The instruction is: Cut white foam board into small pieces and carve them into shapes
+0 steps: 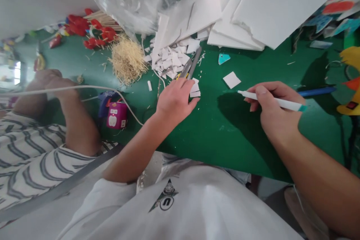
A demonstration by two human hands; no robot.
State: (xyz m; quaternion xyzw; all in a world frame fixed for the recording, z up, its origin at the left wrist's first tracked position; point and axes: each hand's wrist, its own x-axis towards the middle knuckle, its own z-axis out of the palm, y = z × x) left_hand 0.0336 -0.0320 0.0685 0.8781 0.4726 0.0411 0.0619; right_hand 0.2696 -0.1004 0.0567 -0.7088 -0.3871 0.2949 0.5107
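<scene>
My right hand (277, 107) is closed around a white marker (289, 104) with a teal end; its uncapped tip points left. Just beyond that tip, a small white foam square (232, 80) lies flat on the green table. A teal-painted scrap (224, 59) with a dark dot is farther back. My left hand (177, 97) rests palm down with its thumb spread, over the near ends of grey and yellow cutting tools (189, 68). Whether its fingertips touch them is hard to see. Small white foam pieces (194, 88) lie beside its fingers.
Behind are a foam scrap heap (171, 60), white foam sheets (247, 11) and a plastic bag (135, 3). Wood shavings (127, 60), a purple box (116, 115) and a white cable (123, 99) are left. A blue pen (317, 91) lies right. A co-worker's arms (75, 116) rest at far left.
</scene>
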